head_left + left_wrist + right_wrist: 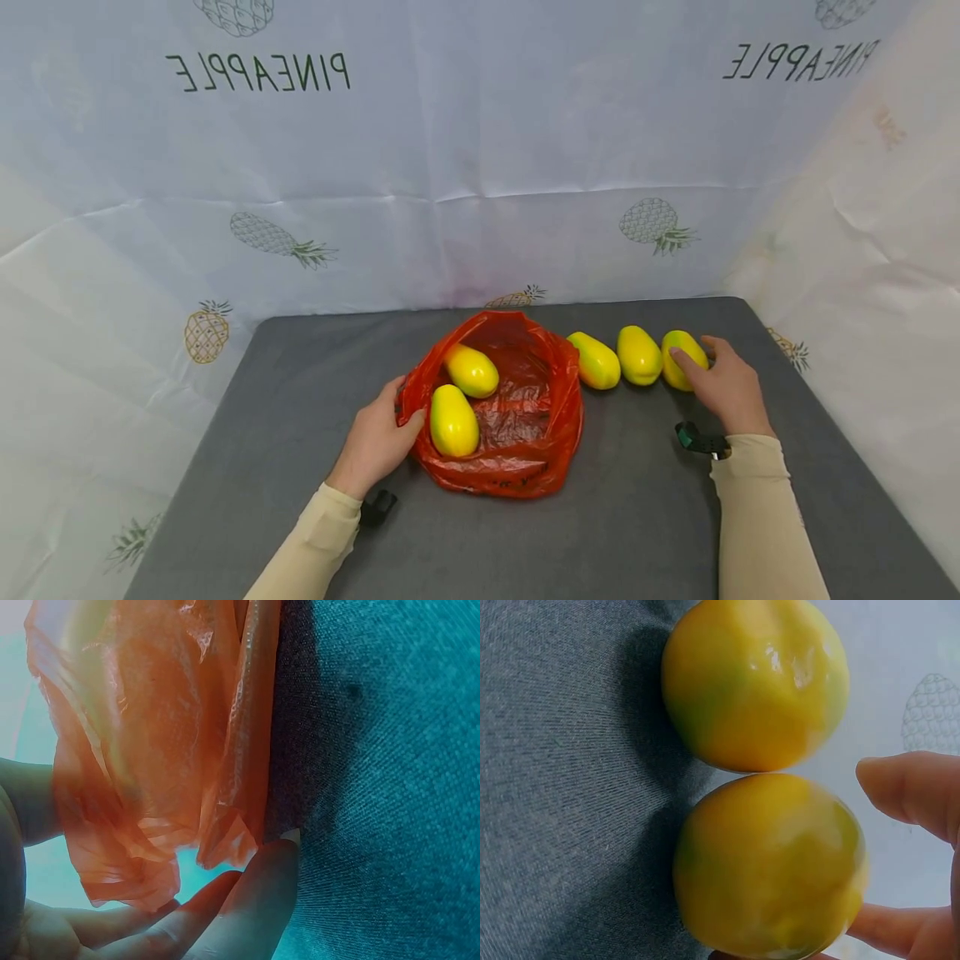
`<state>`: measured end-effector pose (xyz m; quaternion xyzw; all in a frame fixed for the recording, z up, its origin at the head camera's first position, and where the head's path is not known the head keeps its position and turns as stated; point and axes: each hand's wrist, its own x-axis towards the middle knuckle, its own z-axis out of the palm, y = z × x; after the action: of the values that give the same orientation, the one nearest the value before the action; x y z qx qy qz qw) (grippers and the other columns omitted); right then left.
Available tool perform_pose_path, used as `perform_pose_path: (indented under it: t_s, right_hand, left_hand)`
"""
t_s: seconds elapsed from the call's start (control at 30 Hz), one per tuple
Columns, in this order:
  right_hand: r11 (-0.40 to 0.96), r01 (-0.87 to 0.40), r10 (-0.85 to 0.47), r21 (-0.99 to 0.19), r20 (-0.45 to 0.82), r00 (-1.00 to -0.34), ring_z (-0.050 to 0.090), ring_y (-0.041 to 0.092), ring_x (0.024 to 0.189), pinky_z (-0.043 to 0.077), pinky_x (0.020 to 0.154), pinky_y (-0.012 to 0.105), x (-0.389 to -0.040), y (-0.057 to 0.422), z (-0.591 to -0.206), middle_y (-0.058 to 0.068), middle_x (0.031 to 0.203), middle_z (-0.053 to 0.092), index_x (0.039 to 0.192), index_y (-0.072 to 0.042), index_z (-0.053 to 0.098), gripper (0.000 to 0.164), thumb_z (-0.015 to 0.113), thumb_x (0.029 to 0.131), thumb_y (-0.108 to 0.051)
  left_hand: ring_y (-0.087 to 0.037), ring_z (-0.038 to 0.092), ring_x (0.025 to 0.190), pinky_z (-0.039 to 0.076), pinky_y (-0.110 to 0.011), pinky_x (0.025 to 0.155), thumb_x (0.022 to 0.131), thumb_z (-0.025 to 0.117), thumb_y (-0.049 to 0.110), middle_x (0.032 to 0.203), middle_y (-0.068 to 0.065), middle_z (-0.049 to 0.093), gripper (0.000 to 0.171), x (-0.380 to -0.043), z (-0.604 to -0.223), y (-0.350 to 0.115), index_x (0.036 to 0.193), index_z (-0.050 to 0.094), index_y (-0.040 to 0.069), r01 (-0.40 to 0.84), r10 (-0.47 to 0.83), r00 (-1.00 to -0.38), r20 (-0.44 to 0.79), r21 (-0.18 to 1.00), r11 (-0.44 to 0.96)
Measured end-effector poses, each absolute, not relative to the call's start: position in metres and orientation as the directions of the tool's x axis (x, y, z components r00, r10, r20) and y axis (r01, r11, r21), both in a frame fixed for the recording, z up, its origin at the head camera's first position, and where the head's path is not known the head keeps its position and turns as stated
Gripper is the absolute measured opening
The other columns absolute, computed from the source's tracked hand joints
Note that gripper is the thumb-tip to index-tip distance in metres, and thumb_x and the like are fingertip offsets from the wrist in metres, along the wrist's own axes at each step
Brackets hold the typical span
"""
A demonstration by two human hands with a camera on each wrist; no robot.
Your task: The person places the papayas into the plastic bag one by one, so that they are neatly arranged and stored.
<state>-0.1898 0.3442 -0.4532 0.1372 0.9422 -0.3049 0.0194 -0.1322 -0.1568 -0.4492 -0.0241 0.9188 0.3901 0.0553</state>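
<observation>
My left hand [381, 440] grips the left side of a red plastic bag [517, 479], thumb at the inside of the rim and fingers outside. The bag's mouth is spread wide. Two glossy yellow mango-like fruits, a rear one [472, 372] and a front one [453, 421], lie in its left half. My right hand [726, 385] is around the rightmost yellow fruit [681, 354] on the table. In the right wrist view its thumb [911, 787] stands off from the near fruit [769, 862], while other fingers reach behind and under that fruit, partly hidden.
Two more yellow fruits, a middle one [640, 356] and a tilted one [596, 362] beside the bag, stand in the row at the back right. Dark grey cloth covers the table [600, 517]. A white pineapple-print curtain [480, 142] hangs behind and at the sides.
</observation>
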Motion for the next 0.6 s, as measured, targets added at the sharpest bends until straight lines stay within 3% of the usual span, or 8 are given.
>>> perform_pose_path:
  t_s: [0.33,0.6]
  right_hand:
    - [0.772,0.276,0.246,-0.573,-0.132,-0.960,0.047,0.062,0.138,0.047,0.107,0.073,-0.1874,0.3448,-0.4545,0.044,0.159,0.040,0.167,0.008,0.024,0.100,0.045,0.106,-0.068]
    - [0.774,0.282,0.244,-0.567,-0.144,-0.959,0.049,0.061,0.136,0.049,0.105,0.072,-0.1883,0.3453,-0.4536,0.044,0.158,0.040,0.166,0.008,0.024,0.100,0.045,0.106,-0.068]
  left_hand:
    - [-0.021,0.067,0.084,0.062,-0.032,0.073,0.101,0.069,0.029,0.141,-0.019,0.070,0.072,-0.1307,-0.4531,-0.1565,0.163,0.040,0.004,-0.074,-0.001,-0.995,-0.103,0.711,0.699]
    - [-0.022,0.067,0.088,0.063,-0.034,0.075,0.102,0.068,0.029,0.143,-0.020,0.069,0.071,-0.1316,-0.4514,-0.1561,0.163,0.041,0.004,-0.072,0.000,-0.995,-0.101,0.708,0.703]
